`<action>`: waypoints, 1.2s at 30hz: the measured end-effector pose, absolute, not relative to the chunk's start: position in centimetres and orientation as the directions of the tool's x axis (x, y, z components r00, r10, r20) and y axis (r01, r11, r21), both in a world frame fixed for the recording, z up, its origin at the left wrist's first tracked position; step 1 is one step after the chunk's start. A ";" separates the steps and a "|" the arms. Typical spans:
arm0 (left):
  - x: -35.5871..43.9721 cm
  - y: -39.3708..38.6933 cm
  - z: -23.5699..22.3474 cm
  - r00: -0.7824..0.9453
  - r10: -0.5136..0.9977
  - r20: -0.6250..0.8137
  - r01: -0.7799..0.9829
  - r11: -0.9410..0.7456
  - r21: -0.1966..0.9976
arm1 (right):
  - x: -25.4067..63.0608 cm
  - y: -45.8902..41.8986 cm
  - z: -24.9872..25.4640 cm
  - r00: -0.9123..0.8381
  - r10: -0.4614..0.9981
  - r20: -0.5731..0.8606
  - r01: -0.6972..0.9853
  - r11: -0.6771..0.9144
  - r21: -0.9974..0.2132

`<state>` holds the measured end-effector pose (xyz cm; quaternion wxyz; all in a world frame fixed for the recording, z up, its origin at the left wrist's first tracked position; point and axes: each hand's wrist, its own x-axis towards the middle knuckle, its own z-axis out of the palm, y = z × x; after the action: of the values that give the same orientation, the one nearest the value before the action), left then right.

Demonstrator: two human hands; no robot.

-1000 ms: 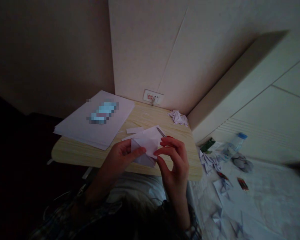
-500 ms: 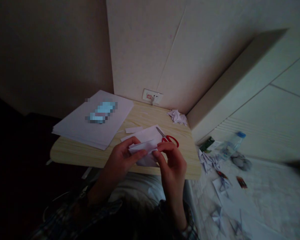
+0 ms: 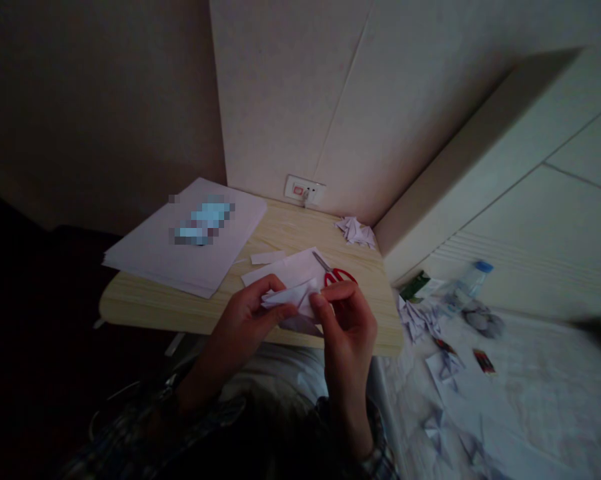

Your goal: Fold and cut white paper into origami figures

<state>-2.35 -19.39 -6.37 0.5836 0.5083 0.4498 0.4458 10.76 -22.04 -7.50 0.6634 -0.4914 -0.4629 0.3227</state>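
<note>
A folded piece of white paper is held between both hands over the front edge of a small wooden table. My left hand pinches its left end between thumb and fingers. At its right end, my right hand grips a corner with thumb and forefinger. Just beyond the hands lie a flat white sheet and red-handled scissors, whose handles are partly hidden by my right hand. A narrow paper strip rests behind the sheet.
A stack of white paper with a blurred-out phone-like object covers the table's left. Folded paper pieces sit at the back right, near a wall socket. On the bed are more folded papers and a blue-capped bottle.
The right end of the folded paper now stands up higher, its flap bent over by my right thumb and forefinger. My left hand keeps its pinch in nearly the same place.
</note>
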 end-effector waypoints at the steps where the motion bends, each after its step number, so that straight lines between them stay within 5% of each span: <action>1: -2.4 -19.4 -6.4 0.201 0.977 -0.073 -0.071 0.089 0.994 | 10.7 -22.0 -7.5 0.360 0.884 0.298 0.025 0.310 -0.950; 28: -2.1 -19.8 -6.3 0.183 0.976 -0.116 -0.108 0.137 0.985 | 10.4 -22.0 -7.4 0.374 0.844 0.385 0.068 0.389 -0.919; 36: -2.4 -19.7 -6.3 0.131 0.989 -0.065 -0.028 0.070 0.997 | 10.8 -21.9 -7.5 0.285 0.911 0.298 0.052 0.296 -0.954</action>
<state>-2.39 -19.72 -6.27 0.5562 0.5062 0.4748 0.4572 10.82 -21.89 -7.50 0.6360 -0.4877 -0.4936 0.3378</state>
